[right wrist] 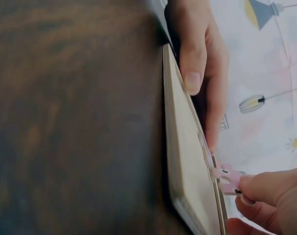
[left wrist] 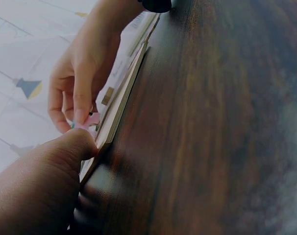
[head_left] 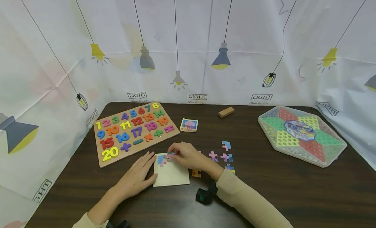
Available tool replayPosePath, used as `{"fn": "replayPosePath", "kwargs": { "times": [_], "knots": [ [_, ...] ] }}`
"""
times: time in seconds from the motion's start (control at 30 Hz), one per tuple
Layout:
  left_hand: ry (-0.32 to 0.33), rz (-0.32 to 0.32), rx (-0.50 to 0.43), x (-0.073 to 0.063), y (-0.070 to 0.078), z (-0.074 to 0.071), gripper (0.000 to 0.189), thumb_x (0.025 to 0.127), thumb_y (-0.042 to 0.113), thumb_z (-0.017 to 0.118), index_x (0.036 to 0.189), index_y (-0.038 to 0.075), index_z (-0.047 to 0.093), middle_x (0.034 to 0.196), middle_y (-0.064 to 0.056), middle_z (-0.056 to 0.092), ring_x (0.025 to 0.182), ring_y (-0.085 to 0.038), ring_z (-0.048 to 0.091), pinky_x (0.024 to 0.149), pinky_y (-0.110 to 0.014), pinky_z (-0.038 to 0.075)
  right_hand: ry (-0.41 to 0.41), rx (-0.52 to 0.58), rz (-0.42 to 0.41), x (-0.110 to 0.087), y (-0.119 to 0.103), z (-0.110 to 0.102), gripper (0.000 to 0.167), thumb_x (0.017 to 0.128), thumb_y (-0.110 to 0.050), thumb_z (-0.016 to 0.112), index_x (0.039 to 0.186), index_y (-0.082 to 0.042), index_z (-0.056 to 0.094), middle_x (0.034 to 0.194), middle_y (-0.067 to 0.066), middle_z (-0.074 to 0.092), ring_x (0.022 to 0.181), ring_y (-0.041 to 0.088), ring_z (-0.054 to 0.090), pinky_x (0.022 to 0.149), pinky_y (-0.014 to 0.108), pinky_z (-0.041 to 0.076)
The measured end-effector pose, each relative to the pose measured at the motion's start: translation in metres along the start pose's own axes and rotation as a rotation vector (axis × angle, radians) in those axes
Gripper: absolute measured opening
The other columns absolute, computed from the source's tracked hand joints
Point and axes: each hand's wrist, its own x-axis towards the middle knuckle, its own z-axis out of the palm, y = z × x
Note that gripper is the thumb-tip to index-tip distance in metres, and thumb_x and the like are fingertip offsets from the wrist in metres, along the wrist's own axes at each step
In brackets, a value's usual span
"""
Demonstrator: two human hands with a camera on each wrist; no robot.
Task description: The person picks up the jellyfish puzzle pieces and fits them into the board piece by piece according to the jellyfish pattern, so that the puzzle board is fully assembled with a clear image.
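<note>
A pale puzzle board [head_left: 173, 174] lies flat on the dark table, with a blue-and-pink puzzle piece [head_left: 161, 159] set in its upper left corner. My left hand [head_left: 133, 176] rests along the board's left edge, fingers extended and thumb at the lower left corner. Between thumb and fingers, my right hand [head_left: 188, 156] pinches a pink puzzle piece [right wrist: 229, 179] over the board's top side, right beside the placed one. In the right wrist view this pink piece is tilted up from the board.
Loose puzzle pieces [head_left: 226, 157] lie right of the board, some partly hidden by my right forearm. Behind are a number board [head_left: 176, 132], a small picture card [head_left: 189, 125] and a wooden block [head_left: 226, 112]. A hexagonal game box [head_left: 302, 135] sits at the right.
</note>
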Motion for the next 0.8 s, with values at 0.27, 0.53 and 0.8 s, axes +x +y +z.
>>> {"fn": "replayPosePath", "kwargs": {
  "times": [0.27,0.53,0.8],
  "knots": [
    [-0.006,-0.009,0.001,0.0,0.0,0.0,0.068,0.091,0.042,0.052,0.142,0.003,0.031,0.148,-0.012,0.025,0.138,-0.026,0.015,0.109,-0.046,0.015,0.019,-0.114,-0.015,0.0,-0.001,0.01,0.012,0.089,-0.017,0.06,0.1,-0.012,0.063,0.077,-0.006,0.052,0.071,0.01,0.041,0.063,0.023,0.036],
    [-0.005,-0.005,-0.004,0.0,0.0,0.0,0.068,0.091,0.041,0.052,0.142,0.003,0.031,0.148,-0.012,0.025,0.138,-0.026,0.016,0.109,-0.046,0.016,0.149,-0.235,-0.039,-0.003,-0.005,0.019,0.011,0.083,-0.022,0.067,0.088,-0.013,0.065,0.076,-0.005,0.052,0.071,0.009,0.041,0.062,0.022,0.036],
    [0.003,-0.001,0.004,0.0,0.0,0.0,0.068,0.091,0.041,0.052,0.142,0.003,0.031,0.148,-0.012,0.025,0.137,-0.026,0.017,0.109,-0.046,0.017,0.223,-0.259,-0.015,-0.004,-0.006,0.024,0.015,0.08,-0.026,0.072,0.082,-0.012,0.065,0.074,-0.003,0.054,0.069,0.011,0.041,0.06,0.023,0.035]
  ]
}}
